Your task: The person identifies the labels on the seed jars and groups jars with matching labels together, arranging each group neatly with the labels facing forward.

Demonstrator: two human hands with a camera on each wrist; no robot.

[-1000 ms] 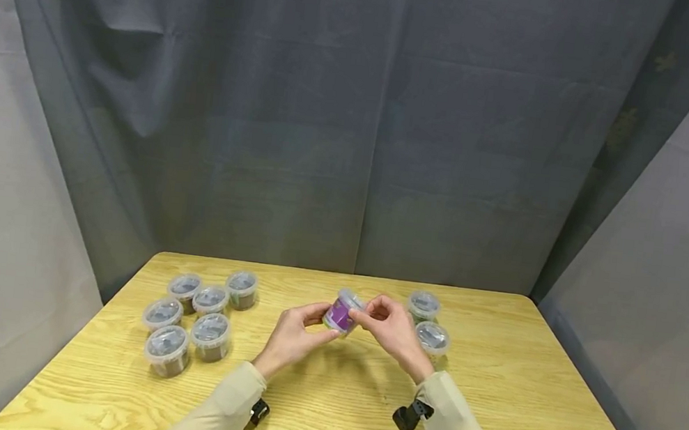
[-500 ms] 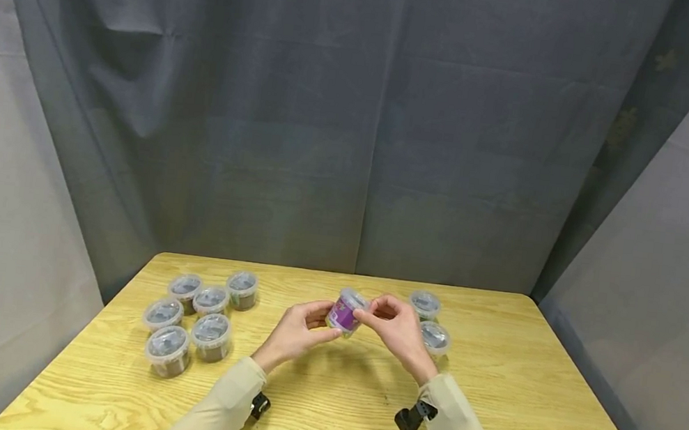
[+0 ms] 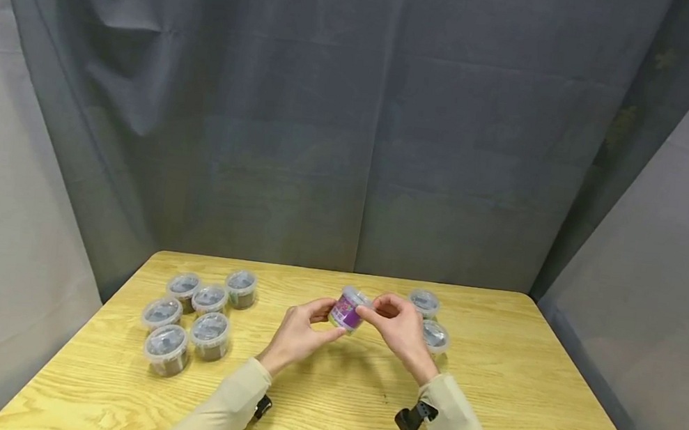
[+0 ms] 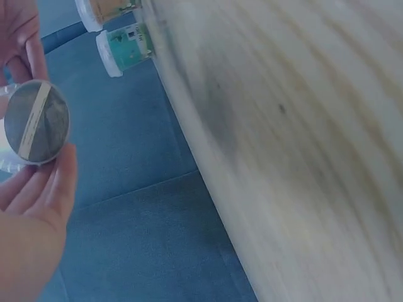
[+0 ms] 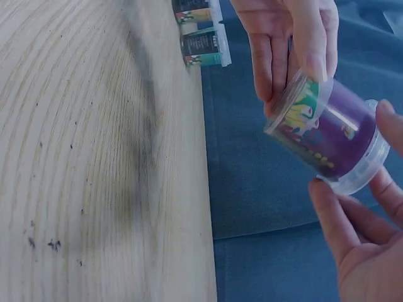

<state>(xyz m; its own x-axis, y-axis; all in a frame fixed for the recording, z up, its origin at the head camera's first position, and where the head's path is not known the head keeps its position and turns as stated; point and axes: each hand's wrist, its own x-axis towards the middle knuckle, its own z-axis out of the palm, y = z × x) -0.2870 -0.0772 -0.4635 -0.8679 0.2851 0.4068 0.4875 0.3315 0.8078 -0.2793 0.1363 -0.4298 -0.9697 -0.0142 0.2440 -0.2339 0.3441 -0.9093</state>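
Note:
Above the middle of the table, both hands hold a small plastic tub [image 3: 348, 309] with a purple printed label and a clear lid. The left hand [image 3: 299, 331] grips it near its base, thumb in front and fingers behind. At the lid end, the right hand [image 3: 398, 327] pinches it between thumb and curled fingers. The tub is tilted. Its round base [image 4: 36, 123], crossed by a pale strip, faces the left wrist camera. In the right wrist view, the clear lid [image 5: 364, 171] sits at the right hand's fingertips, and coloured print shows near the base.
Several lidded tubs [image 3: 210, 331] stand grouped on the left of the wooden table [image 3: 324, 409]. Two more stand on the right, a rear tub [image 3: 424, 302] and a front tub [image 3: 435, 336], just beyond the right hand. A dark curtain [image 3: 302, 133] hangs behind the table.
The tub has turned in the fingers, bringing more of its label's print to face the head camera. It has shifted slightly right; both hands stay in nearly the same place.

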